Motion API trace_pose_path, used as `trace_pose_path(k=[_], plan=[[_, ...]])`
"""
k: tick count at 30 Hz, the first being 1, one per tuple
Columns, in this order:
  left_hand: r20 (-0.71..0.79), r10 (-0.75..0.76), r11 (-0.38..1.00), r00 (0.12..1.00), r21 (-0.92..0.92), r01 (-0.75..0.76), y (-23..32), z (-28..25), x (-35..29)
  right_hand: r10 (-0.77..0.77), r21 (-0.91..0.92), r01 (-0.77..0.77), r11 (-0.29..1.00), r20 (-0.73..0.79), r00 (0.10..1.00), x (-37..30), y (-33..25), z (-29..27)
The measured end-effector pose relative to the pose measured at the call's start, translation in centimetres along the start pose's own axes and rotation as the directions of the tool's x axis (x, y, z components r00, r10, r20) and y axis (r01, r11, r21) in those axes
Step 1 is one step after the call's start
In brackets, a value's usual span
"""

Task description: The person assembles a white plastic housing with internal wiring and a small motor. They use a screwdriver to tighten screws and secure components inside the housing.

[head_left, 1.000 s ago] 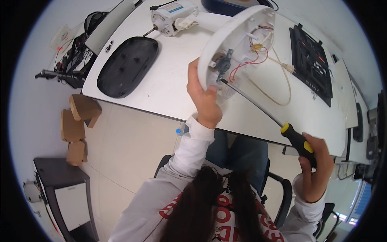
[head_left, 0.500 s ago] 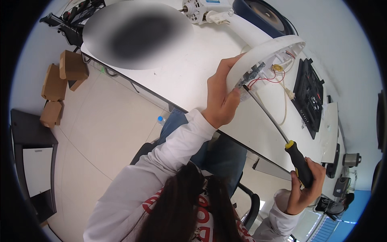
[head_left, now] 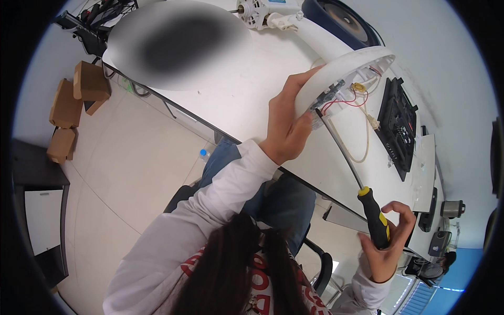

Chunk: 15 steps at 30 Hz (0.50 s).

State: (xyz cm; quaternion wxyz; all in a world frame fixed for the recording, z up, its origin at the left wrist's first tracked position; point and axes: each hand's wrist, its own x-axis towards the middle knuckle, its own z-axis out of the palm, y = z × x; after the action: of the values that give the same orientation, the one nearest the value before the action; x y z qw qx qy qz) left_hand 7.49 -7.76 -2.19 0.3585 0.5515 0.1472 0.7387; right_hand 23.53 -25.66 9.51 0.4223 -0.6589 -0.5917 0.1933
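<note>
Now screwdriver [head_left: 362, 194] in white housing [head_left: 336, 73].

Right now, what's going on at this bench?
A seated person's left hand steadies a white round housing tilted up on the white table. The right hand grips a long black-and-yellow screwdriver, its tip inside the housing near the red wires. A black panel lies beside it.
</note>
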Motion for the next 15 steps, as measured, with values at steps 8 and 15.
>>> trace_pose_path(k=[8, 15], plan=[[-0.005, 0.003, 1.0, 1.0, 0.012, -0.003, -0.4, 0.3, -0.2, -0.06, -0.381, 0.078, 0.921, 0.059, 0.996, -0.3, 2.2, -1.2], [0.01, 0.004, 1.0, 1.0, 0.028, -0.005, 0.2, -0.2, -0.1, 0.226, 0.314, -0.327, 0.891, 0.319, 0.921, 1.0, 2.9, -1.5]])
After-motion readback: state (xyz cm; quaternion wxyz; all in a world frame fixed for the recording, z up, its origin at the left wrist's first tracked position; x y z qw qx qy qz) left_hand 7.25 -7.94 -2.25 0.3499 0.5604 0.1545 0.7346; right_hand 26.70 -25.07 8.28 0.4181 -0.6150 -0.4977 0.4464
